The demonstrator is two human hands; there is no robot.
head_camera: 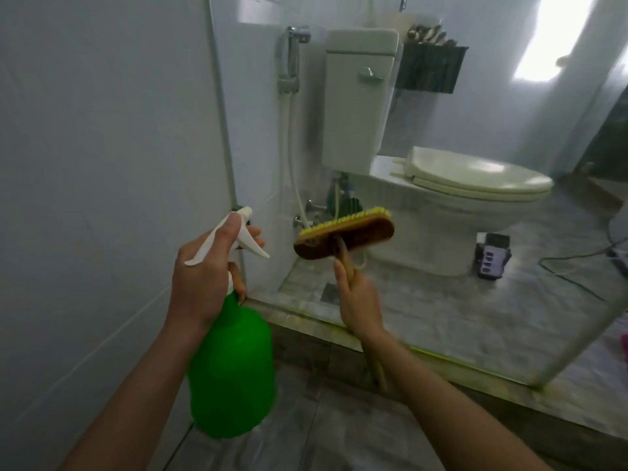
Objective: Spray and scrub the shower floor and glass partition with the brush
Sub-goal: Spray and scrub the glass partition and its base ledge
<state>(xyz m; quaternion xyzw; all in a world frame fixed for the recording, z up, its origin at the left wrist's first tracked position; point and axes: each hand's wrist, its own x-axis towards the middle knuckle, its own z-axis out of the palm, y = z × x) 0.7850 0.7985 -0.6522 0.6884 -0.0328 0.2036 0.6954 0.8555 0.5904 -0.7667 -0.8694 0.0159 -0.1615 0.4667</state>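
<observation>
We see the left hand gripping the green spray bottle by its neck while the right hand grips the brush handle, bristles raised against the glass partition.

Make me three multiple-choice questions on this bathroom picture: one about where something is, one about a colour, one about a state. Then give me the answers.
1. Where is the brush?
A) in the right hand
B) on the floor
C) on top of the cistern

2. What colour is the body of the bottle?
A) blue
B) red
C) green

3. How is the toilet lid?
A) raised
B) down
C) missing

Answers:
1 A: the right hand grips the brush's handle and holds the head up in the air.
2 C: the body below the white trigger is plain green.
3 B: the lid lies flat over the seat.
</observation>
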